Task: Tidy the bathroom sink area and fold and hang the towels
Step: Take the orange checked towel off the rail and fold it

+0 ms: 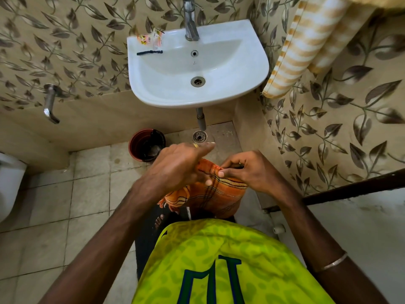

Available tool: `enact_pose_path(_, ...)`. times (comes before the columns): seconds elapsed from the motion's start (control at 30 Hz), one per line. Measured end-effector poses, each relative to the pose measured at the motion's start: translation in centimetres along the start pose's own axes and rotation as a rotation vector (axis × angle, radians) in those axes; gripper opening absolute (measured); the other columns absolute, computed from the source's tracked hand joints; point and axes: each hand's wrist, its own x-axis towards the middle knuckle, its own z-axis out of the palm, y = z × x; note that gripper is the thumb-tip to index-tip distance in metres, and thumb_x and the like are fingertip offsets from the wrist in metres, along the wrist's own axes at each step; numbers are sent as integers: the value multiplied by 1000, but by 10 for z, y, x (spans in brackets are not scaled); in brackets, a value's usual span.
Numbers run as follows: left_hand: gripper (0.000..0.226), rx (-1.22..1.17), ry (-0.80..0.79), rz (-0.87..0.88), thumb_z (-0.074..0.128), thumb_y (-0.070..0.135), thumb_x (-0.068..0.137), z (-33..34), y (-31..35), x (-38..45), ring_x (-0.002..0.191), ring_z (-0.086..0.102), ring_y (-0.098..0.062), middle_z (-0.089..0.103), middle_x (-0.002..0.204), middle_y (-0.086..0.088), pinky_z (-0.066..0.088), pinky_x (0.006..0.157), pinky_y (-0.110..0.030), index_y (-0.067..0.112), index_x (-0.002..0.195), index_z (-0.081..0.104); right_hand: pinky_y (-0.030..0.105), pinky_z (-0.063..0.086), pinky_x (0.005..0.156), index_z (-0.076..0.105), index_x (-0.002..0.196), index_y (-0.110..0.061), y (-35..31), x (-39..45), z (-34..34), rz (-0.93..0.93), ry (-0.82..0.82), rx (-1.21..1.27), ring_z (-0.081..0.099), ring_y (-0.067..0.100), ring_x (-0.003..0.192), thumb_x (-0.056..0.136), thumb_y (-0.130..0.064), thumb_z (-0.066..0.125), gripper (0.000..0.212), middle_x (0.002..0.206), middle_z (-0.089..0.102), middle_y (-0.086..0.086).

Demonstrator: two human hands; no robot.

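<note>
An orange checked towel [210, 194] hangs in front of my body, below the white sink [252, 62]. My right hand [247, 170] pinches its top edge between thumb and curled fingers. My left hand [177, 165] lies over the towel's left part with the index finger stretched forward, and the other fingers are hidden behind the cloth. A yellow-and-white striped towel [306, 42] hangs on the wall at the upper right. On the sink's left rim lie a black razor-like stick [149, 52] and small torn sachets [151, 38].
A chrome tap [190, 20] stands at the sink's back. A red-brown bucket [144, 144] sits on the floor under the sink, beside a floor drain [199, 136]. A wall spout [49, 104] juts out left, a toilet's edge [8, 178] shows far left, and a dark door frame [355, 185] lies to the right.
</note>
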Motion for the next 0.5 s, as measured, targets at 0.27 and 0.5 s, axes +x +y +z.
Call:
enact_pose_path(0.27,27,-139,65,69,72,48,83,3,12,9,83,69,-8,74,88,10,55,68,-27,33,106,73,37,62,79,82,93,-22,2,-5,-6,15,13,59,74,7,88,83,-22,83,9,90,79,-7)
enact_pose_path(0.5,69,-219,-31,138,75,51,79,4,18,17,113,64,-15,65,131,6,54,90,-36,36,142,49,25,60,76,79,91,-29,-3,-12,-14,8,-26,115,74,6,89,85,-19,80,11,94,79,-6)
